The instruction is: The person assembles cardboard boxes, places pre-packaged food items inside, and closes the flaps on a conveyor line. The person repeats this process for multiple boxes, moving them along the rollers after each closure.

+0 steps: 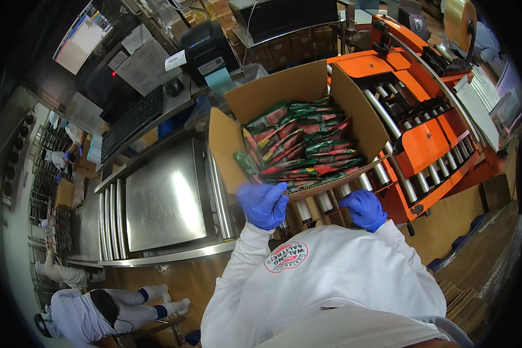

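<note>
An open cardboard box (356,98) full of red and green pouches (296,145) rests on the metal rollers. My left hand (264,204), in a blue glove, is at the box's near left corner, against the cardboard. Its fingers are curled closed; whatever they may hold is hidden. My right hand (363,210), also blue-gloved, is closed over the rollers just in front of the box's near side, apart from it as far as I can see. I cannot make out anything between its fingers.
An orange machine with rollers (429,145) stands to the right, carrying a tape roll (459,23). A steel plate (165,194) lies to the left. Beyond it are a keyboard (132,122), a mouse (174,87) and a black printer (209,49). Another person (98,313) is at the lower left.
</note>
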The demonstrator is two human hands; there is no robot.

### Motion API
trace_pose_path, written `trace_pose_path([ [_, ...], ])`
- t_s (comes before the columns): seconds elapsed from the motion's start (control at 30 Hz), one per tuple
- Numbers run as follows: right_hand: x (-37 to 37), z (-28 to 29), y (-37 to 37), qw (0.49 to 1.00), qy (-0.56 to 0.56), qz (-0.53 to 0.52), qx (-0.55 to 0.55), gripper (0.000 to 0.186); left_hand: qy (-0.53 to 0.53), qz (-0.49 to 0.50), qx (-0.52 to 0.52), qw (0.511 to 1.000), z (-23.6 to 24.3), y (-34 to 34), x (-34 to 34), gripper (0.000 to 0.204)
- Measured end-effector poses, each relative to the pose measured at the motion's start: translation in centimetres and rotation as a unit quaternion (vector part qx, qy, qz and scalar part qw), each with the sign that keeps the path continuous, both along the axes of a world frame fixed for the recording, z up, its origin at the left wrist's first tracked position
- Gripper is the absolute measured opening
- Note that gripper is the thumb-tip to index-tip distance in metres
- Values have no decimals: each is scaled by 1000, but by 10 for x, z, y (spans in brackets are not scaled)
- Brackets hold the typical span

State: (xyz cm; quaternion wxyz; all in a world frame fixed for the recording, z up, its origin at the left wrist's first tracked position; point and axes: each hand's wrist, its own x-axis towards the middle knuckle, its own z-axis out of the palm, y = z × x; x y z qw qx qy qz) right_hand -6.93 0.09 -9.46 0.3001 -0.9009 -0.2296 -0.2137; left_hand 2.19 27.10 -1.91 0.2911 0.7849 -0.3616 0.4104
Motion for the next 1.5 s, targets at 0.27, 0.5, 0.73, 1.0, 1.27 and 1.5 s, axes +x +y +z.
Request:
trace_pose_path([
  [0.27, 1, 13, -54, 982, -36, -156, 98, 29, 3, 11, 9, 1000, 0, 1, -4, 17],
  [0.5, 21, 46, -44, 912, -208, -183, 303, 23, 5, 7, 3, 1000, 1, -1, -2, 19],
  [0.73, 46, 121, -31, 976, -205, -65, -18, 19, 6, 7, 1, 1000, -2, 1, -3, 18],
  [1.0, 71, 95, -17, 953, -264, -141, 48, 32, -5, 1, -9, 1000, 9, -3, -3, 17],
  [1.27, 69, 96, -15, 946, -286, -144, 54, 31, 0, -8, -3, 1000, 8, -2, 1, 19],
  [1.5, 69, 92, -18, 951, -271, -139, 49, 28, 2, 9, 5, 1000, -1, 0, 2, 19],
])
